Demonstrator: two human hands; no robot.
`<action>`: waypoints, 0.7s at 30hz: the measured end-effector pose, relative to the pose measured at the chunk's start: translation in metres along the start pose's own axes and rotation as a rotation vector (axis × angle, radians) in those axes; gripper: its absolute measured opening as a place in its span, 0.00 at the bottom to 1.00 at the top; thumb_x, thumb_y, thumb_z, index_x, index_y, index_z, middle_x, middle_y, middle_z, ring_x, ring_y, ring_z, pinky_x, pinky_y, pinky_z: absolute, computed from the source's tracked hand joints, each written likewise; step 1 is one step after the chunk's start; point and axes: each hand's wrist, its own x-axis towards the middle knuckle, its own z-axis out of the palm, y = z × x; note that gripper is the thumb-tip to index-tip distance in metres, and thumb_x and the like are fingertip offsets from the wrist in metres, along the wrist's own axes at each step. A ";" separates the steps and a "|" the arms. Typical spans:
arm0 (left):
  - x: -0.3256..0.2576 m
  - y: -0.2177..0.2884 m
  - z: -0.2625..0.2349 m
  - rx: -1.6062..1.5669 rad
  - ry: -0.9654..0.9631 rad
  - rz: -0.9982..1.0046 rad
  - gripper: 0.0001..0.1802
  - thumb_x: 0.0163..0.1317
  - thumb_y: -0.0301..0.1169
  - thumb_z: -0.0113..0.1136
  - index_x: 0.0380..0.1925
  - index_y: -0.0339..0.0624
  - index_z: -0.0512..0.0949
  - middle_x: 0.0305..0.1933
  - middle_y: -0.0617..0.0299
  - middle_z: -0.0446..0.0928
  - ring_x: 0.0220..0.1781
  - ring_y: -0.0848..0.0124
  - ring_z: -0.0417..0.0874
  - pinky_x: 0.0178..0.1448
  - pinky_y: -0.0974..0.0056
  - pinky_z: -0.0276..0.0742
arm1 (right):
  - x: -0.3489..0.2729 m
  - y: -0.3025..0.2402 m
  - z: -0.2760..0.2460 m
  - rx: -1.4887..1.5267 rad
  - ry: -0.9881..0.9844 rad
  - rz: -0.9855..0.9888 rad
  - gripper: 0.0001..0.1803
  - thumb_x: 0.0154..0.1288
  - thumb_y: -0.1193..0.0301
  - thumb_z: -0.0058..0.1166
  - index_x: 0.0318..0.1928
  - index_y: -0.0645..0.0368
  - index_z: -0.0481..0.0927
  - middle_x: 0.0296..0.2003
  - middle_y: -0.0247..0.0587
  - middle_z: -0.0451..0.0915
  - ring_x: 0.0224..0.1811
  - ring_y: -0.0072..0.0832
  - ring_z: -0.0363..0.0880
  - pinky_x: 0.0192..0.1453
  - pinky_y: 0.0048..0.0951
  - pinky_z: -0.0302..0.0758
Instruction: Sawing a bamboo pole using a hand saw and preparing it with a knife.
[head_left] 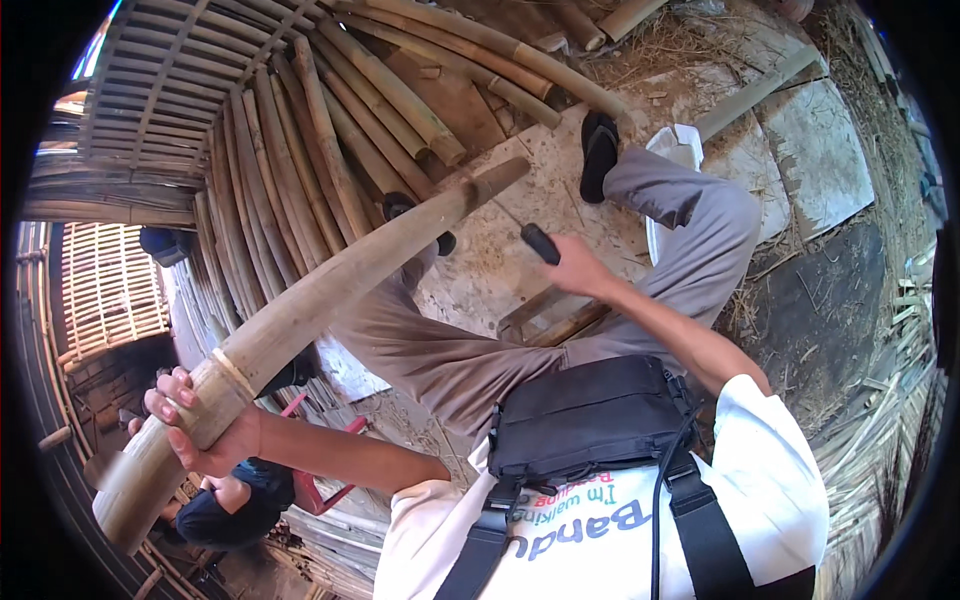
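A thick bamboo pole (330,285) slants across the view from lower left to upper middle, over my left leg. My left hand (205,425) is wrapped round its near, lower-left part, just below a raised node. In my right hand (580,268) is the black handle of a thin-bladed tool (540,243). Its slim blade extends up and left toward the pole's far end; it is too thin to tell its kind or whether it touches the bamboo.
Several bamboo poles (385,90) lie side by side beyond my feet, beneath a slatted bamboo panel (170,80). Pale boards (820,150) and a dark sheet (810,310) cover ground at right. Another person in dark clothes (235,505) sits at lower left, near a red plastic chair (325,490).
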 end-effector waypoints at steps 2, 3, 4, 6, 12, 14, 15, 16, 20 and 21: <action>0.001 0.004 0.004 -0.014 -0.019 0.006 0.19 0.52 0.28 0.52 0.46 0.46 0.68 0.31 0.63 0.66 0.33 0.70 0.66 0.47 0.63 0.62 | -0.004 0.001 0.008 0.047 -0.033 0.033 0.12 0.44 0.71 0.51 0.28 0.69 0.72 0.23 0.60 0.74 0.28 0.52 0.75 0.35 0.42 0.70; 0.004 0.001 0.006 -0.030 -0.053 -0.003 0.20 0.51 0.28 0.53 0.47 0.46 0.68 0.31 0.63 0.66 0.32 0.71 0.66 0.47 0.63 0.62 | 0.002 0.020 0.012 0.020 0.017 0.012 0.12 0.44 0.71 0.51 0.28 0.69 0.72 0.23 0.60 0.75 0.29 0.51 0.76 0.35 0.42 0.71; 0.003 -0.002 0.004 -0.039 -0.057 -0.002 0.20 0.51 0.28 0.53 0.47 0.46 0.68 0.31 0.63 0.66 0.32 0.71 0.66 0.47 0.63 0.62 | 0.008 0.027 0.010 -0.009 0.061 -0.013 0.12 0.44 0.71 0.51 0.29 0.69 0.72 0.23 0.60 0.75 0.29 0.51 0.76 0.35 0.41 0.71; -0.001 -0.006 -0.001 -0.082 -0.123 -0.024 0.21 0.50 0.28 0.54 0.47 0.47 0.68 0.30 0.63 0.66 0.32 0.72 0.66 0.47 0.63 0.62 | 0.023 0.038 -0.005 -0.004 0.048 0.089 0.12 0.44 0.71 0.51 0.28 0.68 0.72 0.23 0.59 0.75 0.29 0.49 0.77 0.34 0.40 0.72; 0.001 0.002 -0.010 -0.086 -0.169 0.002 0.23 0.47 0.29 0.56 0.47 0.49 0.68 0.29 0.67 0.67 0.32 0.74 0.70 0.50 0.64 0.63 | 0.003 -0.003 -0.011 0.002 -0.060 -0.024 0.11 0.42 0.72 0.50 0.27 0.67 0.72 0.20 0.55 0.74 0.23 0.46 0.75 0.31 0.39 0.71; 0.004 0.003 -0.016 -0.162 -0.277 -0.031 0.24 0.45 0.29 0.58 0.47 0.50 0.69 0.28 0.70 0.69 0.30 0.76 0.71 0.50 0.66 0.64 | 0.003 0.002 -0.008 0.047 -0.054 -0.079 0.11 0.42 0.72 0.51 0.27 0.67 0.72 0.19 0.55 0.73 0.23 0.47 0.75 0.30 0.40 0.71; 0.004 -0.001 -0.017 -0.168 -0.251 -0.044 0.24 0.42 0.30 0.60 0.45 0.53 0.70 0.26 0.73 0.70 0.28 0.78 0.72 0.49 0.68 0.65 | 0.009 0.018 -0.008 0.002 -0.034 -0.049 0.11 0.42 0.72 0.50 0.27 0.67 0.72 0.20 0.56 0.74 0.23 0.48 0.75 0.31 0.40 0.70; 0.005 -0.004 -0.020 -0.175 -0.256 -0.040 0.24 0.42 0.30 0.60 0.45 0.53 0.70 0.26 0.73 0.70 0.28 0.78 0.72 0.49 0.68 0.65 | 0.017 0.023 -0.011 -0.042 -0.016 -0.024 0.11 0.42 0.72 0.50 0.27 0.67 0.72 0.20 0.56 0.74 0.24 0.48 0.75 0.31 0.40 0.70; 0.004 -0.007 -0.029 -0.320 -0.309 -0.128 0.25 0.37 0.31 0.62 0.41 0.56 0.71 0.23 0.77 0.70 0.24 0.81 0.72 0.46 0.70 0.66 | 0.031 0.014 -0.024 -0.043 -0.165 0.250 0.12 0.43 0.71 0.52 0.28 0.68 0.71 0.20 0.55 0.74 0.24 0.45 0.76 0.31 0.39 0.70; 0.004 -0.004 -0.028 -0.285 -0.302 -0.103 0.24 0.37 0.31 0.62 0.41 0.56 0.72 0.23 0.77 0.71 0.24 0.81 0.72 0.46 0.70 0.66 | 0.025 0.004 -0.023 -0.081 -0.126 0.118 0.12 0.43 0.71 0.52 0.27 0.67 0.71 0.19 0.54 0.74 0.24 0.44 0.76 0.30 0.39 0.70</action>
